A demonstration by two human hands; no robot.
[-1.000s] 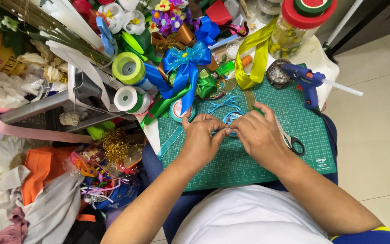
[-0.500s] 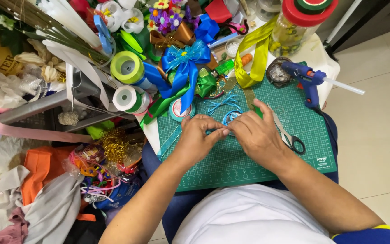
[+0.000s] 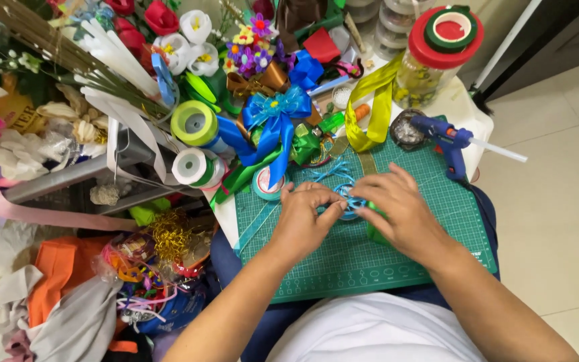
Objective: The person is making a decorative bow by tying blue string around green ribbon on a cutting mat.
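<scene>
On green cutting mat [image 3: 437, 228], left hand [image 3: 303, 224], right hand [image 3: 403, 214] pinch blue ribbon [image 3: 351, 201].

From the head view I saw my left hand [image 3: 306, 221] and my right hand [image 3: 403, 214] meeting over the green cutting mat [image 3: 397, 268], the fingers [image 3: 335, 208] of both pinching a small loop of thin blue ribbon [image 3: 351, 201] between them. A blue glue gun [image 3: 447, 141] lay on the mat's far right corner. Just beyond the hands sat a finished blue bow [image 3: 276, 117], with a green ribbon spool [image 3: 194, 123] and a white spool [image 3: 194, 167] to its left. A red-lidded jar [image 3: 440, 47] stood farther back.
</scene>
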